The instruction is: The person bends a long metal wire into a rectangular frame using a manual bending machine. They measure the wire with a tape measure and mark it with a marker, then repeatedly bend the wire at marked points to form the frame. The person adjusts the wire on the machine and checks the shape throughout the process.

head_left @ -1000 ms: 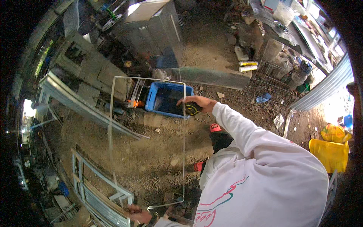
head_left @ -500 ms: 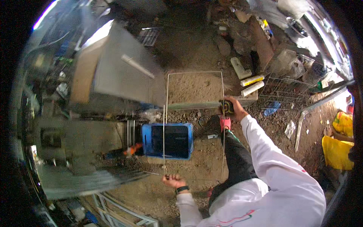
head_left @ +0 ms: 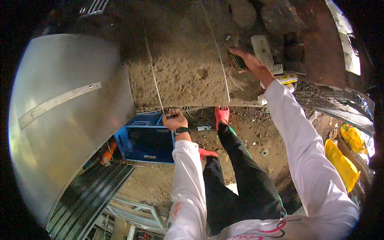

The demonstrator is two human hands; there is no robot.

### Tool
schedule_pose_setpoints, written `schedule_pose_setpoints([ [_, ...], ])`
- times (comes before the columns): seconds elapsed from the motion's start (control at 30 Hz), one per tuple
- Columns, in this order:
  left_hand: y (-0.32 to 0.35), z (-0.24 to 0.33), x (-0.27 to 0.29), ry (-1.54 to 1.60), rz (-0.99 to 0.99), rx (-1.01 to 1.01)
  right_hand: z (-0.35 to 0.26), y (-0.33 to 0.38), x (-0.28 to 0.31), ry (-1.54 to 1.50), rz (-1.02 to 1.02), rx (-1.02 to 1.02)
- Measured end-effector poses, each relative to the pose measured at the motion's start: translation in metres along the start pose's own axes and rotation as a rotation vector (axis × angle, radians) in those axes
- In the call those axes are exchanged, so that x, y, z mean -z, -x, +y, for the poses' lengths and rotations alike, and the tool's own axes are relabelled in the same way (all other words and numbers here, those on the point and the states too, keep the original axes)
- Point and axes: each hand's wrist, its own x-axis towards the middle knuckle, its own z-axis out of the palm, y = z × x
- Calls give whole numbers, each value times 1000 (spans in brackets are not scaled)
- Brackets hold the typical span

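Note:
My left hand (head_left: 175, 120), with a dark band at its wrist, is closed around the near end of a thin pale metal rod (head_left: 154, 76). That rod runs away from me over the sandy slab, its far part lost in shadow. A second thin rod (head_left: 217, 52) lies roughly alongside it to the right, its near end free. Further out on the right, my right hand (head_left: 252, 65) is closed on a dark tape measure (head_left: 236, 61) with a yellow-green edge, mostly hidden by shadow and fingers. It is beside the second rod, apart from it.
A blue crate (head_left: 146, 142) stands below my left hand. A large grey metal panel (head_left: 72, 104) fills the left side. White and yellow tubes (head_left: 288, 79) and a pale plastic piece (head_left: 264, 52) lie near my right forearm. Yellow bags (head_left: 342, 164) sit at the right.
The view has shifted forward and closer to the slab. My left hand, still on the rod, has moved forward from beyond the crate's near side to its far edge. My right hand reaches further forward.

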Motion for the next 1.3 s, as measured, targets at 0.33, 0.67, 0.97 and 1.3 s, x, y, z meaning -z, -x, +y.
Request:
schedule_pose_setpoints([
  [0.33, 109, 14, -21, -1246, -601, 479, -109, 89, -106, 78, -425, -317],
  [0.67, 27, 62, -46, -1396, -805, 343, -98, 80, -95, 114, -401, -408],
  [0.97, -95, 103, -49, -1972, -1055, -526, 13, 72, -71, 468, -196, -273],
  [1.3, -116, 107, -60, -2252, -1191, -630, 46, 73, -86, 454, -128, -234],
])
